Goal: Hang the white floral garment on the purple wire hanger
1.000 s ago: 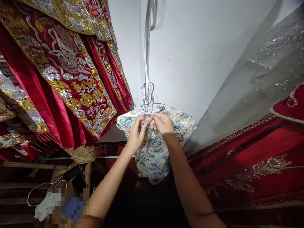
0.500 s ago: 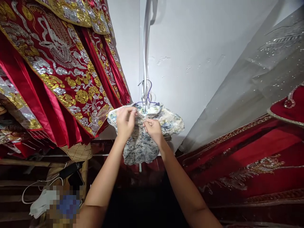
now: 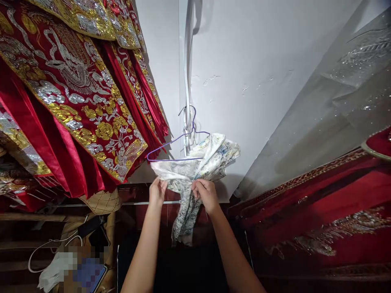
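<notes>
A white blouse (image 3: 220,156) with a blue floral print hangs partly on a purple hanger (image 3: 171,140). Its right side still covers that end of the hanger, while the left arm of the hanger is bare. My left hand (image 3: 157,191) pinches the cloth below the hanger's left end. At the front opening, my right hand (image 3: 205,193) is closed on the blouse's edge. The lower part of the blouse dangles bunched between and below my hands. The hanger's hook is caught on a white strap (image 3: 187,81) against the wall.
Red garments with gold and silver embroidery (image 3: 91,97) hang at left. On the right are a sheer sparkling fabric (image 3: 345,93) and a red beaded garment (image 3: 305,219). A wooden stand (image 3: 111,221) at lower left bears a phone, cables and a partly pixelated pile.
The blouse's left shoulder has come off the hanger, baring its left arm. Both hands have moved lower, pulling the cloth down, and the hanger has tilted.
</notes>
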`<state>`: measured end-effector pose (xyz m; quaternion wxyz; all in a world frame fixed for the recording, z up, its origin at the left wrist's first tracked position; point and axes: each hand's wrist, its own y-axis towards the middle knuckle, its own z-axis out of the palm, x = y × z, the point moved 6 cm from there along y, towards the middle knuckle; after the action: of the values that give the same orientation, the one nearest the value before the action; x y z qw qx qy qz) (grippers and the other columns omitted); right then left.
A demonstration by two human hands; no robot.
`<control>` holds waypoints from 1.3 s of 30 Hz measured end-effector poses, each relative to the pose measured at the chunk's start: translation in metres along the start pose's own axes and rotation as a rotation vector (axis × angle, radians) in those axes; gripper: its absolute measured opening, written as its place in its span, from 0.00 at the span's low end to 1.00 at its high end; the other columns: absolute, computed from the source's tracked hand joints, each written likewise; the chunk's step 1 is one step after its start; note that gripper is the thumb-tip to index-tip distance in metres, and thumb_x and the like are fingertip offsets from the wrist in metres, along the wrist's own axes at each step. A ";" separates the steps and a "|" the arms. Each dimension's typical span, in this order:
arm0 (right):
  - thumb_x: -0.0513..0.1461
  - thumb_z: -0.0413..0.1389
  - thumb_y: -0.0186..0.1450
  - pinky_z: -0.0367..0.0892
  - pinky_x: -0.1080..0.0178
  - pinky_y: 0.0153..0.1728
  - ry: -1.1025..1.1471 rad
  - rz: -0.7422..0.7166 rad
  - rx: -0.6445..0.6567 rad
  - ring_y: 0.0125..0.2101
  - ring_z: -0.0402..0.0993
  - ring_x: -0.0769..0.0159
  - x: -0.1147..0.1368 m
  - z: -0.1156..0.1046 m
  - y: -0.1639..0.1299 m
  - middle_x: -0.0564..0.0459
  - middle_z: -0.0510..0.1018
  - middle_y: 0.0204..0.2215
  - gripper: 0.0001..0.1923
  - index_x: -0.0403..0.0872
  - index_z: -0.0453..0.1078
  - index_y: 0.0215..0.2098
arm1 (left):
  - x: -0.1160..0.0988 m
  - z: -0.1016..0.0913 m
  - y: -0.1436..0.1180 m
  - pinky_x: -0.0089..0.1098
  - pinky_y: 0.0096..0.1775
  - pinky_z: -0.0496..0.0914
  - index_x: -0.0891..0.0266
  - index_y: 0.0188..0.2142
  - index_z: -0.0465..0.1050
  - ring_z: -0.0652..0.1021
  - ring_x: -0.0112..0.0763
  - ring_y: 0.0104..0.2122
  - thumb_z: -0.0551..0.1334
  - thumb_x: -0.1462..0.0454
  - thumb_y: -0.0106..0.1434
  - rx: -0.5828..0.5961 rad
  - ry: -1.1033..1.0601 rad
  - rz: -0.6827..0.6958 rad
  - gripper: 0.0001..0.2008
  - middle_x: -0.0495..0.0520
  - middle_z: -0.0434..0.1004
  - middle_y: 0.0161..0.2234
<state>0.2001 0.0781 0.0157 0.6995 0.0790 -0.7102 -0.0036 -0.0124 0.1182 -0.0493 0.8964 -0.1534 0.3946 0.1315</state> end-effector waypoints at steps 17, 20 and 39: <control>0.51 0.60 0.62 0.70 0.58 0.42 -0.004 -0.034 0.438 0.39 0.75 0.57 0.031 0.010 -0.011 0.50 0.79 0.35 0.19 0.47 0.73 0.45 | -0.042 0.121 -0.109 0.37 0.57 0.63 0.58 0.51 0.71 0.71 0.41 0.54 0.55 0.55 0.70 0.680 0.731 0.506 0.16 0.59 0.72 0.51; 0.39 0.63 0.55 0.68 0.62 0.35 -0.230 -0.121 0.424 0.32 0.73 0.61 0.058 -0.003 0.005 0.53 0.78 0.30 0.10 0.45 0.75 0.36 | -0.038 0.102 -0.101 0.37 0.55 0.65 0.58 0.49 0.73 0.74 0.42 0.51 0.50 0.53 0.71 0.812 0.890 0.404 0.19 0.57 0.76 0.47; 0.40 0.61 0.51 0.61 0.66 0.27 -0.323 -0.204 -0.066 0.26 0.68 0.65 0.023 -0.076 0.070 0.53 0.75 0.24 0.09 0.44 0.75 0.30 | -0.125 0.025 -0.039 0.33 0.35 0.67 0.56 0.21 0.69 0.76 0.41 0.27 0.67 0.55 0.55 0.715 1.552 0.444 0.13 0.53 0.74 0.23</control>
<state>0.2680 0.1530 0.0481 0.5746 0.1260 -0.8010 -0.1107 -0.0632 0.0779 0.0667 0.3237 0.1702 0.9302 0.0301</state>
